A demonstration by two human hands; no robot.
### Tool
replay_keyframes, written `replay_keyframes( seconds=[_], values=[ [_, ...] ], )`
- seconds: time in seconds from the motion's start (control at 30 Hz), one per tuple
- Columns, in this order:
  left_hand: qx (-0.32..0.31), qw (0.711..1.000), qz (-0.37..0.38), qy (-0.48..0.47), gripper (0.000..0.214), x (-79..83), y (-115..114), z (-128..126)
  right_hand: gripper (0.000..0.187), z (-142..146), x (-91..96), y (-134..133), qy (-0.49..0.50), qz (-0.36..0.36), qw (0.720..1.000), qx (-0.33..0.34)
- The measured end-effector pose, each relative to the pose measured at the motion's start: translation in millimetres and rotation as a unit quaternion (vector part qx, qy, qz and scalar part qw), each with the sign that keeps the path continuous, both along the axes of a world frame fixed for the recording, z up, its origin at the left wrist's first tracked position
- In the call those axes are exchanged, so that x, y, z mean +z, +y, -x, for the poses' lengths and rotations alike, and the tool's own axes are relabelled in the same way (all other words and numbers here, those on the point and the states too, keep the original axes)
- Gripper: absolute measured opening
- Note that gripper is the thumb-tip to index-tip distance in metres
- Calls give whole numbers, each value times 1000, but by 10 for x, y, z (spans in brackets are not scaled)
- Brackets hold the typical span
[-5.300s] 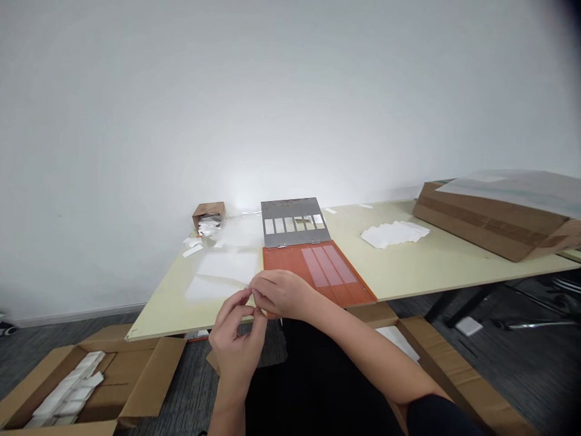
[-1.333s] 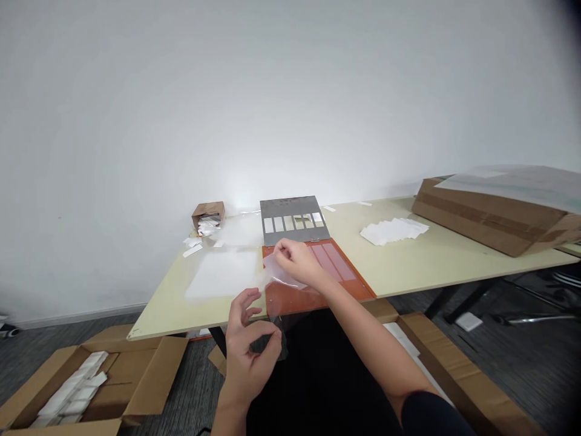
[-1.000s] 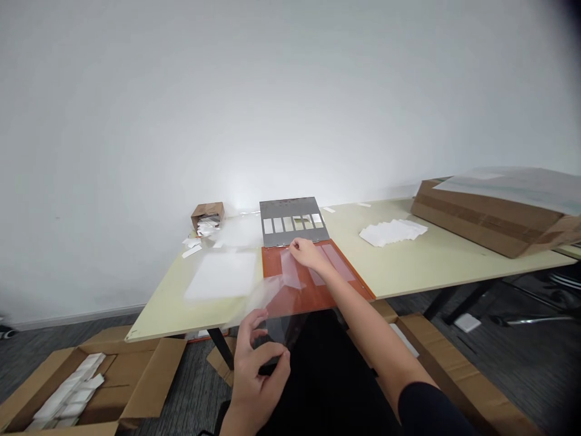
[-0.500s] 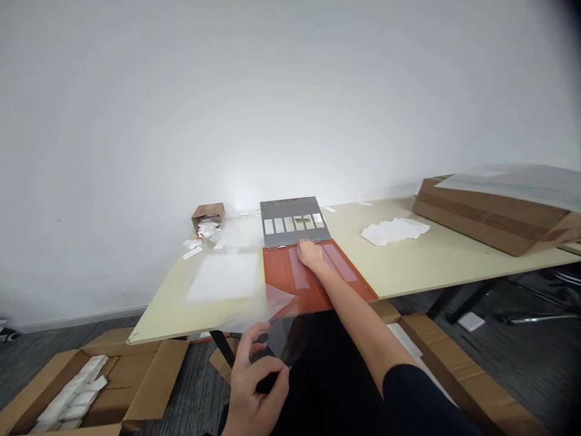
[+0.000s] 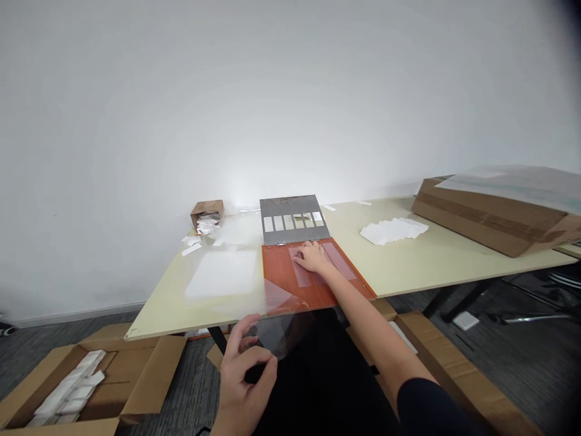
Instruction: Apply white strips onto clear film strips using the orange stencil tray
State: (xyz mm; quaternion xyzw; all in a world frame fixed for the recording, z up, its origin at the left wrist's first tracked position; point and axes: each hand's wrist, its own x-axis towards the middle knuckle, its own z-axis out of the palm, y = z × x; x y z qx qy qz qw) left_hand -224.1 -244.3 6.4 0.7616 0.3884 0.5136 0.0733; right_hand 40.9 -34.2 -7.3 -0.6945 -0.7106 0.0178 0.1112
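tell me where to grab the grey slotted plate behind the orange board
Take the grey slotted plate probably by its far edge, from above: its near edge meets the orange board, where the right hand lies flat.

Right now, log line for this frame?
right hand: flat on translucent strip, orange board | left hand: pinching clear film, near table edge

1. Hands: two, the left hand point(image 5: 245, 375) and the right hand point(image 5: 311, 257).
2. Cardboard boxes: four. There is a small box point(image 5: 207, 211) at the table's back, a long flat box point(image 5: 490, 227) at its right end, an open box point(image 5: 149, 369) on the floor at left, and a floor box point(image 5: 454, 381) at right.
3. Orange board point(image 5: 318, 287): one.
4. Grey plate point(image 5: 294, 209): one, with six slots.
5. Clear film point(image 5: 276, 330): one sheet.
6. Pale strips point(image 5: 300, 269) on the board: at least three; the hand hides part.
7. Table point(image 5: 431, 260): one.
8. Pile of white slips point(image 5: 394, 232): one.
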Motion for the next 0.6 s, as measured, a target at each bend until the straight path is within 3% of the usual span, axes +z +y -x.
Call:
replay_keyframes(
  seconds=[0.6],
  values=[
    [2,999,13,-37,24,-45,39,63,36,-38,-11,8,42,3,999,-3]
  ],
)
